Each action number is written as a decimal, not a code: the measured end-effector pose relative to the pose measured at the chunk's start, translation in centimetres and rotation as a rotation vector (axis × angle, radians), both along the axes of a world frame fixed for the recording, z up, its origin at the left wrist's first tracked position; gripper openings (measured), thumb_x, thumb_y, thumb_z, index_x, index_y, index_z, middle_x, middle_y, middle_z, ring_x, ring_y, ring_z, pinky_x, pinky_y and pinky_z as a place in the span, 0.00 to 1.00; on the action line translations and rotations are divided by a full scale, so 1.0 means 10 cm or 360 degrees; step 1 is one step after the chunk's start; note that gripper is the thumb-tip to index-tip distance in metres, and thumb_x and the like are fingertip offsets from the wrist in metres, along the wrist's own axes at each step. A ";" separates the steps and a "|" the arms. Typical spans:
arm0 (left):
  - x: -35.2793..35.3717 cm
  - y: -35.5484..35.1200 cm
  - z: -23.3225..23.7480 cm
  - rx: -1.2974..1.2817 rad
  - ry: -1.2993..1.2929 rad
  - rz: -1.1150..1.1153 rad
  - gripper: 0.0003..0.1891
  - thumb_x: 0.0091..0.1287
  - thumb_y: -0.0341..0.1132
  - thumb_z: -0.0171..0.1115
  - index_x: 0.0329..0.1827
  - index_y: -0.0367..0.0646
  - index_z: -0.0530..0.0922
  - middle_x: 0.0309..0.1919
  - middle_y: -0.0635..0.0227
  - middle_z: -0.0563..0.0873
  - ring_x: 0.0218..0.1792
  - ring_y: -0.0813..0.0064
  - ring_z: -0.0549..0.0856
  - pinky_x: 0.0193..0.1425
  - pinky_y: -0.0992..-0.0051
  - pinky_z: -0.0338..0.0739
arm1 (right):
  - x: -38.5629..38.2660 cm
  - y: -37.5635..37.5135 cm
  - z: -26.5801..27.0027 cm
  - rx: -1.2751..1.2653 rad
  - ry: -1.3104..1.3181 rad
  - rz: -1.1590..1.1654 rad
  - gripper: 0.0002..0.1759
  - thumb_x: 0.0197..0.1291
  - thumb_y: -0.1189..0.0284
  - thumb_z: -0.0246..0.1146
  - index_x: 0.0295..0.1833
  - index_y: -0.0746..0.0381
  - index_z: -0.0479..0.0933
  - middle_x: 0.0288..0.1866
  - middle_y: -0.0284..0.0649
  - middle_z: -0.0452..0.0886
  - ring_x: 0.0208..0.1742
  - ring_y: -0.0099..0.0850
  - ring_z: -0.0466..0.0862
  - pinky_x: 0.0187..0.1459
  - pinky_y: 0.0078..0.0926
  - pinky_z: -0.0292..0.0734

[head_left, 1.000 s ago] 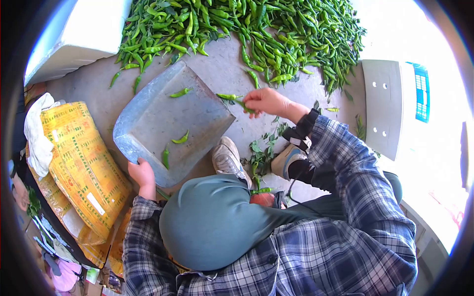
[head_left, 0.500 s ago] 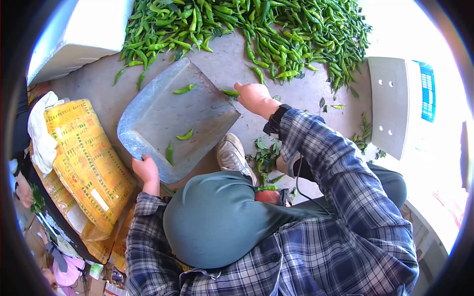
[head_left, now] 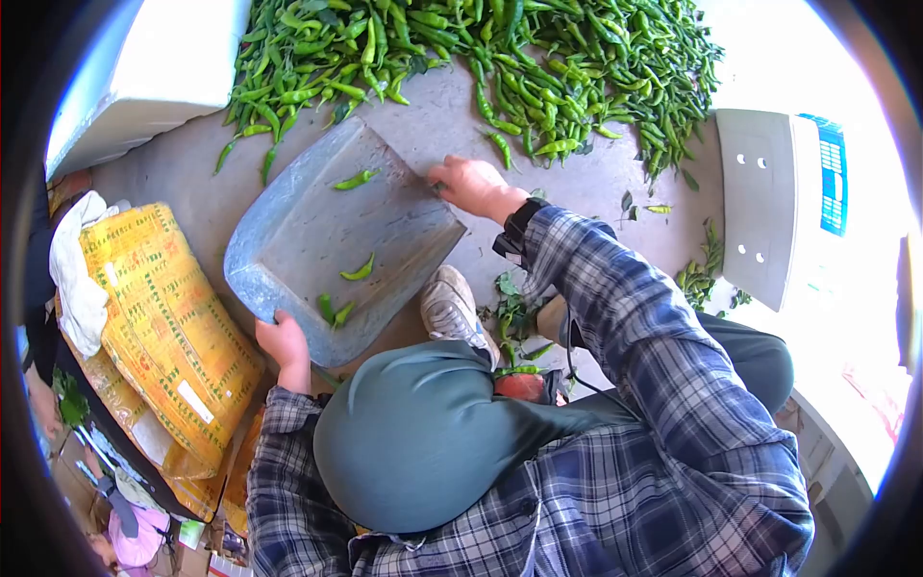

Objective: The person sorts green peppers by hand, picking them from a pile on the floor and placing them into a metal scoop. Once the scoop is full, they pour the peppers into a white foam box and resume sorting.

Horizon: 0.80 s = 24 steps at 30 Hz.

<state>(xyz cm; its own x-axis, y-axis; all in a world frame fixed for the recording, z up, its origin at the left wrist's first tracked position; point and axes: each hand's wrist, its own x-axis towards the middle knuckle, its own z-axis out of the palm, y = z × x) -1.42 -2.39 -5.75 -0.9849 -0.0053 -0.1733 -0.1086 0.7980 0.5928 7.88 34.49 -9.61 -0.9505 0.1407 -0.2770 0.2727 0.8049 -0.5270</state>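
Observation:
A grey metal scoop (head_left: 288, 231) lies tilted in front of me, with several green peppers in it, among them one pepper (head_left: 357, 180) near the far side and another pepper (head_left: 359, 267) in the middle. My left hand (head_left: 285, 348) grips the scoop's near-left rim, thumb over the edge. At the opposite front edge is my right hand (head_left: 468, 185), its fingers pinched together right at the lip. A small dark bit shows at those fingertips; I cannot tell what it is. Beyond the scoop spreads a big heap of green peppers (head_left: 567, 77).
To the left stand yellow printed packages (head_left: 159, 317) with a white cloth (head_left: 82, 279), and a white box (head_left: 163, 77) behind. A grey panel (head_left: 755, 202) is on the right. Loose leaves (head_left: 514, 303) lie by my shoe (head_left: 450, 308). Another person's hand (head_left: 40, 399) shows far left.
My right hand has moved left and nearer to the scoop's edge; the pepper at its fingertips is gone from there. An extra pepper now lies in the scoop near my left hand.

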 end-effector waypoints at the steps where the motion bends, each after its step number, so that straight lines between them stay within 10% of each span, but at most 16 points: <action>1: -0.01 -0.01 0.00 0.0001 0.0007 -0.0020 0.14 0.55 0.24 0.50 0.45 0.29 0.75 0.38 0.49 0.83 0.42 0.54 0.82 0.48 0.64 0.73 | 0.06 0.03 -0.03 -0.0027 -0.0059 0.0113 0.09 0.53 0.69 0.55 0.40 0.56 0.76 0.33 0.46 0.80 0.38 0.46 0.80 0.39 0.40 0.76; 7: 0.01 0.02 0.01 0.0005 0.0089 -0.0022 0.14 0.56 0.24 0.50 0.45 0.28 0.74 0.39 0.48 0.82 0.42 0.54 0.82 0.48 0.64 0.73 | 0.49 0.38 0.43 -0.0252 -0.1434 0.0730 0.08 0.51 0.74 0.56 0.37 0.61 0.77 0.34 0.44 0.81 0.38 0.42 0.83 0.36 0.39 0.77; 11: 0.00 -0.04 -0.04 0.0101 -0.0009 0.0000 0.15 0.56 0.23 0.50 0.46 0.27 0.74 0.41 0.48 0.82 0.43 0.54 0.82 0.49 0.65 0.72 | 0.22 0.63 0.34 0.0479 -0.0029 -0.0233 0.11 0.53 0.69 0.58 0.41 0.62 0.72 0.33 0.44 0.77 0.35 0.43 0.82 0.35 0.40 0.78; 20: 0.01 -0.01 0.00 0.0074 -0.0005 -0.0022 0.16 0.56 0.23 0.49 0.47 0.27 0.73 0.41 0.46 0.81 0.43 0.53 0.81 0.50 0.64 0.71 | 0.01 0.40 0.12 0.0484 -0.0363 -0.0534 0.14 0.51 0.76 0.56 0.46 0.66 0.70 0.48 0.55 0.73 0.39 0.48 0.82 0.40 0.42 0.78; 24: 0.01 -0.08 -0.05 0.0043 -0.0004 0.0003 0.17 0.56 0.23 0.49 0.48 0.26 0.72 0.42 0.45 0.81 0.44 0.52 0.81 0.51 0.64 0.71 | -0.07 0.17 0.28 0.0101 -0.0296 -0.0501 0.18 0.48 0.69 0.59 0.44 0.67 0.70 0.38 0.53 0.78 0.37 0.48 0.82 0.39 0.42 0.78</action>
<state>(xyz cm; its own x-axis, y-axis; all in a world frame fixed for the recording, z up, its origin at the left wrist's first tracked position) -1.36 -3.16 -6.30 -0.9845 -0.0023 -0.1756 -0.1113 0.7813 0.6141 7.16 36.20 -6.84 -0.7923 0.4405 -0.4221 0.5984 0.6958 -0.3971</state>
